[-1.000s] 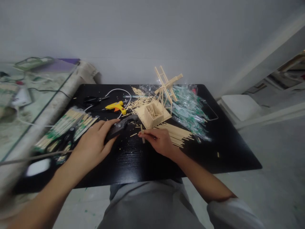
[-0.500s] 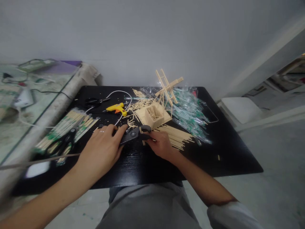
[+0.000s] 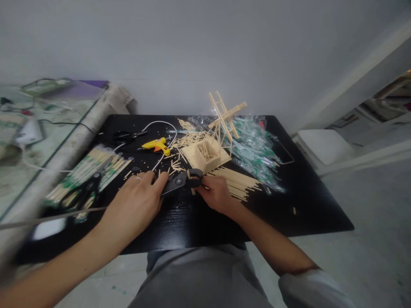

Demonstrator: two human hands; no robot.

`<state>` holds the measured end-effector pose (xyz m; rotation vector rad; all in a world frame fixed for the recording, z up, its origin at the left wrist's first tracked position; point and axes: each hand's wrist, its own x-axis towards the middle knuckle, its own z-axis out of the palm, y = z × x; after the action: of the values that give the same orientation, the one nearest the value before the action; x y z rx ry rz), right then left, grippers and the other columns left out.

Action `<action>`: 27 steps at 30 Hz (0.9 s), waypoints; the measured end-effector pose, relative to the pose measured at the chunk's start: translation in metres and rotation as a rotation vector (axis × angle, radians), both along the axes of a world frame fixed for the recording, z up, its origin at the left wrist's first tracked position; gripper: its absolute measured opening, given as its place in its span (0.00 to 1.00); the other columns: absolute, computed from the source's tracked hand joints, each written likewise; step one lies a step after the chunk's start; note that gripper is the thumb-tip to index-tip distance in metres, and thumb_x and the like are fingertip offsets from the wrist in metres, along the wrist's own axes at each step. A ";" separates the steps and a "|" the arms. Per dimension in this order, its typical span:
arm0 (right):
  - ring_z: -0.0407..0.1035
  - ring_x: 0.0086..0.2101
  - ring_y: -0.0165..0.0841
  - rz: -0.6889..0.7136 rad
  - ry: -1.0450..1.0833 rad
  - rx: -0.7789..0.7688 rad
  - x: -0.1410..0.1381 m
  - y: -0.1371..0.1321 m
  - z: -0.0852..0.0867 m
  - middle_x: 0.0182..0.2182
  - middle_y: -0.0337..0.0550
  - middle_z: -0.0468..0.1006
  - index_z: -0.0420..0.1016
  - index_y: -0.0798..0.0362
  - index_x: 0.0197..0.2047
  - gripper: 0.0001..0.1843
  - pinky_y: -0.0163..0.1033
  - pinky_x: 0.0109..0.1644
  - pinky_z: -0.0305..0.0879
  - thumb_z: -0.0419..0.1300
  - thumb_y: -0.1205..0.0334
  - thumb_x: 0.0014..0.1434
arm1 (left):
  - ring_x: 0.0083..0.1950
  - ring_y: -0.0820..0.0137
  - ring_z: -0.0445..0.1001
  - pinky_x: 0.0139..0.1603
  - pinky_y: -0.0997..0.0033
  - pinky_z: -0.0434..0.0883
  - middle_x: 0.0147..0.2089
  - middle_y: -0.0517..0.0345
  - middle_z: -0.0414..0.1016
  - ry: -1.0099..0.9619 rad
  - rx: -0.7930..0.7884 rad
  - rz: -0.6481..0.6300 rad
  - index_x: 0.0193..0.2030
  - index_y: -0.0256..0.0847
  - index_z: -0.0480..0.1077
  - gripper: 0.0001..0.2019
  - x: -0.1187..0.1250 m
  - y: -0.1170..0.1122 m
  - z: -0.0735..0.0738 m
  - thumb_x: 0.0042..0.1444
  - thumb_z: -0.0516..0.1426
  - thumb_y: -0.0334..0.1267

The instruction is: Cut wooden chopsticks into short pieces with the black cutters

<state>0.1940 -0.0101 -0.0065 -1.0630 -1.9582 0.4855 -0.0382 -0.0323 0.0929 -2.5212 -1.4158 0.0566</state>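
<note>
Left hand [image 3: 136, 199]: closed around the handles of dark cutters [image 3: 177, 184], their head angled toward the right hand. Right hand [image 3: 217, 193]: fingers pinching a short stick [image 3: 193, 192] at the curved blades; exact contact hidden.

Just beyond the right hand: wooden model [image 3: 208, 158], with flat base, open box and crossed frame. Touching or just beside that hand, rightward: loose long sticks [image 3: 240, 184]; farther right, plastic wrappers [image 3: 257, 149].

Beyond the left hand: yellow glue gun [image 3: 156, 144]. Left of it: black-handled scissors [image 3: 90, 187] over packaged sticks [image 3: 77, 169].

Black table [image 3: 180, 231]: near edge below both hands, bare strip between; right edge well apart from the right hand, one offcut [image 3: 294, 211] between.
</note>
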 end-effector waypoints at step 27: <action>0.78 0.35 0.36 -0.004 -0.015 -0.366 0.031 0.001 0.035 0.37 0.46 0.85 0.86 0.52 0.42 0.04 0.37 0.37 0.72 0.68 0.66 0.64 | 0.48 0.56 0.78 0.47 0.61 0.73 0.53 0.45 0.79 -0.419 -0.057 0.116 0.60 0.41 0.73 0.18 -0.012 0.048 -0.025 0.67 0.53 0.41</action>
<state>0.2255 -0.0090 0.0288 -1.2976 -1.9224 0.8595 -0.0501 0.0160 0.0683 -2.5964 -1.7315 -0.4412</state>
